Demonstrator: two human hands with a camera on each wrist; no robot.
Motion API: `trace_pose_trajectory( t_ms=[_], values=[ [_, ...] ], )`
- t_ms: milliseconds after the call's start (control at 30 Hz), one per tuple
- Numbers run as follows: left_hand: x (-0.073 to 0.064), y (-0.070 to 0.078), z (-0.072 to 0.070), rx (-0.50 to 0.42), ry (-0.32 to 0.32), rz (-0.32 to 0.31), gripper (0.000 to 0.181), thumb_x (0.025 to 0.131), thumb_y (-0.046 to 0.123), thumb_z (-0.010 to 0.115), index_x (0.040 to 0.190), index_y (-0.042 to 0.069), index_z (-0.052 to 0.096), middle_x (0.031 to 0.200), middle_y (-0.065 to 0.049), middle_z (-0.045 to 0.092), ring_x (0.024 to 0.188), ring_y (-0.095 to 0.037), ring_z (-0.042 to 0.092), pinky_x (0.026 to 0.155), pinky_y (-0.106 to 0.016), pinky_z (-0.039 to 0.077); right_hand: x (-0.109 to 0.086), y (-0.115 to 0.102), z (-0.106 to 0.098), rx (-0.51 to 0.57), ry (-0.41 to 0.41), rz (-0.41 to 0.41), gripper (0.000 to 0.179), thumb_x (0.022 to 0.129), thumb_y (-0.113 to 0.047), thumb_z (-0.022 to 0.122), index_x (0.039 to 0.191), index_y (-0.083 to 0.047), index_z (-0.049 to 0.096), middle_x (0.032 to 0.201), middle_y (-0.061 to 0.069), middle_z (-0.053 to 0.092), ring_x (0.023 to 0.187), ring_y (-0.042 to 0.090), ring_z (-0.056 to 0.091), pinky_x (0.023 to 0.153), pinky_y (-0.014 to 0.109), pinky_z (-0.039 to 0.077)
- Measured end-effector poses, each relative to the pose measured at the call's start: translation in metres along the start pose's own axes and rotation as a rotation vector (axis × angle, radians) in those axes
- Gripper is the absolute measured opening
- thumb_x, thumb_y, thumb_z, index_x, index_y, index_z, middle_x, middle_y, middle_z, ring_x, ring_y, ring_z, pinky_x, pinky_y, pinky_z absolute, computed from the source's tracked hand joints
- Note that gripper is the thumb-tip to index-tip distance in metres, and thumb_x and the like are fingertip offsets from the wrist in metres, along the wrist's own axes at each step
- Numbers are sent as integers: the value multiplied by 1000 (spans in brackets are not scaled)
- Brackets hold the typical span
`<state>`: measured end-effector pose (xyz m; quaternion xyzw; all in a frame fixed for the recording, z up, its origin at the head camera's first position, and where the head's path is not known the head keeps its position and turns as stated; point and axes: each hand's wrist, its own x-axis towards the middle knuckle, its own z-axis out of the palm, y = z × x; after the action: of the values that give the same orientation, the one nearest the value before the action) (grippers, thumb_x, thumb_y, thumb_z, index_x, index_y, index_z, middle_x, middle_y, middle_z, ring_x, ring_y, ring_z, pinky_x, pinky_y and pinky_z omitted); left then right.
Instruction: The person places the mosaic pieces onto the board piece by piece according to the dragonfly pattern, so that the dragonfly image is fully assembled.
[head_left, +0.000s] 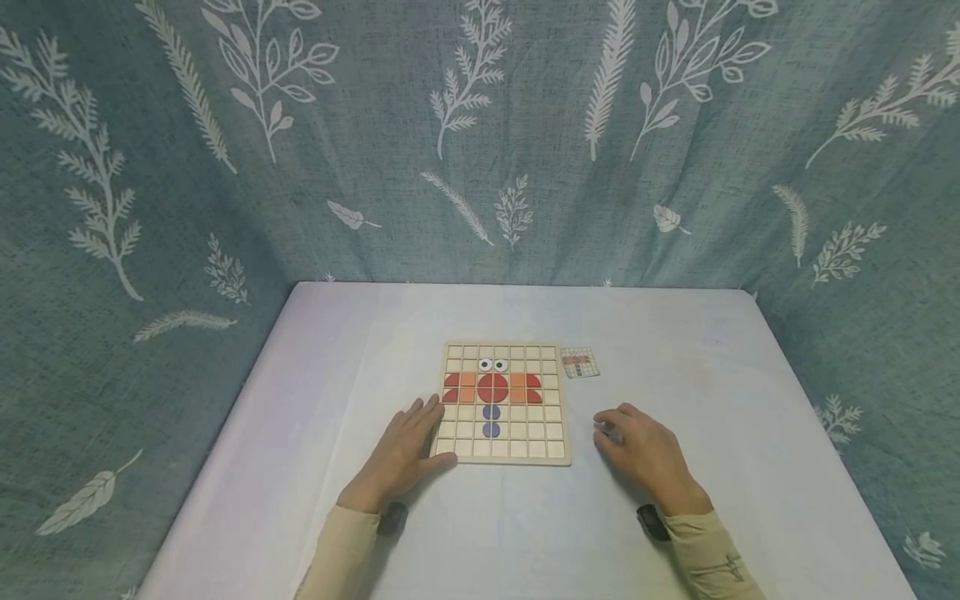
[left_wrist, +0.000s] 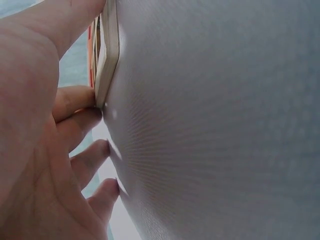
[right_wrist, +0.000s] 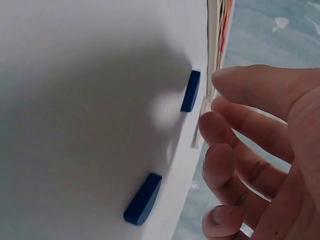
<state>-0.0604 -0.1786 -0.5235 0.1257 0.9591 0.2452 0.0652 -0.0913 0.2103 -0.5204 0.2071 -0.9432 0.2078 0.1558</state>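
A square wooden grid board [head_left: 551, 433] lies on the table, bearing a figure of round white eyes [head_left: 492, 365], a red circle [head_left: 492, 387], orange squares, red quarter-rounds and small blue half-round pieces [head_left: 491, 430]. My left hand [head_left: 405, 446] rests at the board's left front corner, fingers spread along the side and thumb at the front edge. Right of the board, my right hand [head_left: 647, 454] hovers with loosely bent fingers and a gap between thumb and index. Beneath it, a blue half-round piece [right_wrist: 190, 91] and another blue piece [right_wrist: 143, 199] lie on the table, apart from the fingers.
A small pattern card [head_left: 580, 362] lies at the board's upper right, showing a similar figure on a grid. The white table [head_left: 360, 350] is bordered at the back and sides by a green leaf-print curtain [head_left: 405, 225].
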Motion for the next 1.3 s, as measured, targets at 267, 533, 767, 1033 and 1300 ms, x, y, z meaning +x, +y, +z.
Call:
trace_pose_trajectory(
  t_ms=[267, 533, 767, 1033, 1300],
  values=[
    [0, -1, -1, 1, 1, 13, 87, 92, 47, 72, 158, 6, 33, 166, -11, 25, 153, -34, 19, 125, -52, 12, -3, 2, -4, 12, -60, 27, 20, 77, -13, 86, 95, -11, 77, 73, -7, 61, 62, 7, 54, 51, 25, 46],
    [0, -2, 0, 6, -4, -2, 88, 91, 48, 73, 159, 7, 33, 166, -9, 25, 154, -33, 18, 125, -51, 12, -3, 0, -5, -2, -84, 38, 19, 77, -16, 87, 92, -12, 77, 75, -8, 64, 61, 6, 52, 51, 25, 46],
    [1, -1, 1, 10, 1, -10, 89, 90, 49, 73, 158, 8, 34, 166, -9, 26, 154, -32, 19, 125, -51, 12, -1, -3, -4, -3, -134, 64, 18, 77, -20, 86, 92, -14, 77, 77, -7, 63, 63, 8, 50, 53, 28, 47],
    [1, 0, 0, 9, 0, 4, 88, 91, 48, 73, 158, 6, 34, 166, -10, 26, 153, -33, 19, 125, -52, 12, 2, -5, -1, -23, -146, 70, 18, 76, -20, 86, 91, -15, 76, 81, -5, 65, 64, 10, 52, 55, 31, 49],
    [1, 0, 1, 10, -2, -6, 89, 90, 47, 74, 158, 6, 34, 166, -10, 26, 154, -33, 18, 125, -52, 11, 1, -6, 0, -19, -142, 70, 20, 76, -19, 87, 92, -15, 76, 86, -2, 65, 63, 10, 53, 54, 32, 50]
  ],
)
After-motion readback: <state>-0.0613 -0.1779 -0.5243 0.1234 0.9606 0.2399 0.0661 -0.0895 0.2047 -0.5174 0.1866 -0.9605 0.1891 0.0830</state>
